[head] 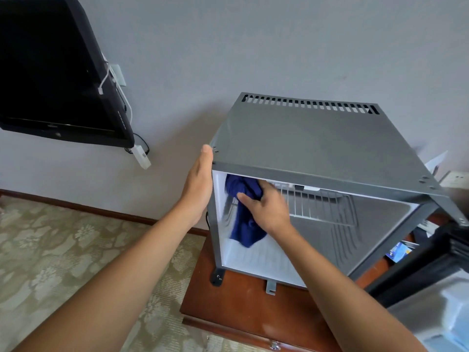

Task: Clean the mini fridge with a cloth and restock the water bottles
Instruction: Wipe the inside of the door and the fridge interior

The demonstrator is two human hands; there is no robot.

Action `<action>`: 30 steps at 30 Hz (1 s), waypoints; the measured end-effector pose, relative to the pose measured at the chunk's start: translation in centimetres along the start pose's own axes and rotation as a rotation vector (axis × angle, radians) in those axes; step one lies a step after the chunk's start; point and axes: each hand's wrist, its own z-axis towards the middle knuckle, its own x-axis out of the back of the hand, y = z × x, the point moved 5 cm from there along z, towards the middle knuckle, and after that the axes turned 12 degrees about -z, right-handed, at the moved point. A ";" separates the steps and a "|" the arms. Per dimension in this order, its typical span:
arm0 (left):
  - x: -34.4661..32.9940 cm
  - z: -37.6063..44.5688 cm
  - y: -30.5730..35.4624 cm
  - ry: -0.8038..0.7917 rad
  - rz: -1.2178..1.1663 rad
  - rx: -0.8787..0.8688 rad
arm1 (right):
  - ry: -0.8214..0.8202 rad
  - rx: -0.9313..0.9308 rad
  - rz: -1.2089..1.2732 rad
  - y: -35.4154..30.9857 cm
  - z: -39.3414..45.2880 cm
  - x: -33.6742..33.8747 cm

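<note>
A grey mini fridge [312,138] stands on a low wooden cabinet, its white inside exposed. My right hand [266,207] reaches into the upper left of the cavity and grips a dark blue cloth [245,224], which hangs down against the inner left wall. My left hand [199,184] lies flat against the fridge's outer left side near the top corner, fingers straight. A wire shelf [314,201] crosses the back of the cavity. No water bottles are visible.
The fridge's dark door [418,262] hangs open at the lower right. The brown cabinet top [241,301] extends in front of the fridge. A black TV [55,72] with cables hangs on the wall at left. Patterned carpet [63,250] covers the floor.
</note>
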 end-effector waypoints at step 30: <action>2.0 -1.1 -4.1 -0.017 0.329 -0.166 | 0.486 -0.327 -0.971 12.7 -0.9 7.2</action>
